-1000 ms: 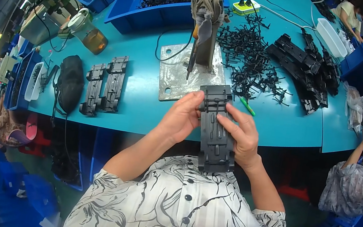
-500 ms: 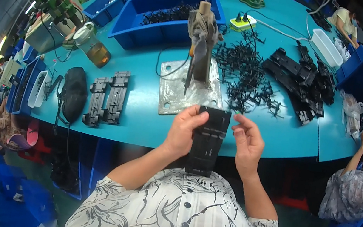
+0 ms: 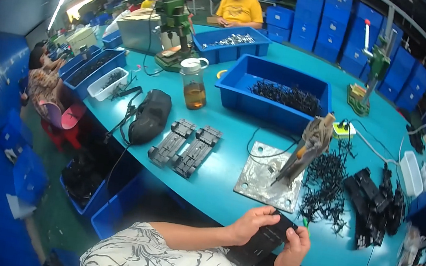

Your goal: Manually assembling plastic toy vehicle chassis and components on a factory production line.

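Presently, black panel: held tilted in front of the table's near edge, smooth face up toward my feed; I take it as the centre of my clock, twelve being picture top. I can't tell whether its lower end touches the shirt.
Left hand: at twelve, closed over the panel's upper edge, thumb on the face, no slack that I can see.
Right hand: at two, thumb and curled fingers nipping the upper right corner; the fingertips underneath are hidden from me.
Handwork: I judge the step to be steadying or checking the panel between two hands; I see nothing being joined to it.
Next move: as I read it, it calls for one hand keeping its pinch while the other is freed, and for care around the upright ahead.
Metal base: at twelve, flat on the table, its cloth-wrapped post rising toward one.
Black sprigs: strewn at one, beside the base.
Heaped black mouldings: at two, beyond the sprigs.
Two grey-black frames: between ten and eleven, lying side by side.
Drink bottle: at eleven, upright.
Blue bin: far at twelve, more dark pieces inside.
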`<state>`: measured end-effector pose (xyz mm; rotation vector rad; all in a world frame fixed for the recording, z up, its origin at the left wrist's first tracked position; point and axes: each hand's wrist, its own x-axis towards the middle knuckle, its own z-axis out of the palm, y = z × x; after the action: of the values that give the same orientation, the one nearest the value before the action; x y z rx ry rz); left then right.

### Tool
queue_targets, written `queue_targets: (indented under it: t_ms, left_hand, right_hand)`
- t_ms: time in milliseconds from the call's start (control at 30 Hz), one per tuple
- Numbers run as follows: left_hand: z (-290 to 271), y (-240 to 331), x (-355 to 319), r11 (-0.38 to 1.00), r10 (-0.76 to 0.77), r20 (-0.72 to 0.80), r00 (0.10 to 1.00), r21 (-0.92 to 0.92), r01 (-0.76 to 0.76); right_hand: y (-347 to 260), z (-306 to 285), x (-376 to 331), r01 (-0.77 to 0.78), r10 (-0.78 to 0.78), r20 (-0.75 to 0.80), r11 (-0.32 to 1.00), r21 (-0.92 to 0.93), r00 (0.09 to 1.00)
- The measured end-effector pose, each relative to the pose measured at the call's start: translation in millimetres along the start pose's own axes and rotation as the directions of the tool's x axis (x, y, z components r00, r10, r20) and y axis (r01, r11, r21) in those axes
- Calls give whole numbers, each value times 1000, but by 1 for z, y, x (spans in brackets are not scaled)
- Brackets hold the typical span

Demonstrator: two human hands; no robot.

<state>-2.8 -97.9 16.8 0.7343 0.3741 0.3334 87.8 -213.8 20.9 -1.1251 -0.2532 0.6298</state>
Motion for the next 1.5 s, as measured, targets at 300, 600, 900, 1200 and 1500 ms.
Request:
queue_targets:
  t_ms: [300,600,900,1200,1500]
  left_hand:
    - [1,-1,1,999,-24,9,1000,24,23]
    - [-10,-13,7,994,18,43,999,105,-23]
    - [-5,-6,4,981,122,80,989,143,-133]
    - [-2,-7,-3,981,127,73,989,138,-136]
    - [-5,-5,-1,984,106,62,992,137,-114]
  right_hand:
    - [-9,13,5,-94,95,-35,995,13,995]
    - [-1,8,7,3,-3,-48,1000,-20,999]
    - [2,8,1,21,-22,36,999,39,999]
    - [-1,2,1,68,-63,67,994,-81,996]
    - [-1,6,7,66,-61,73,995,-76,995]
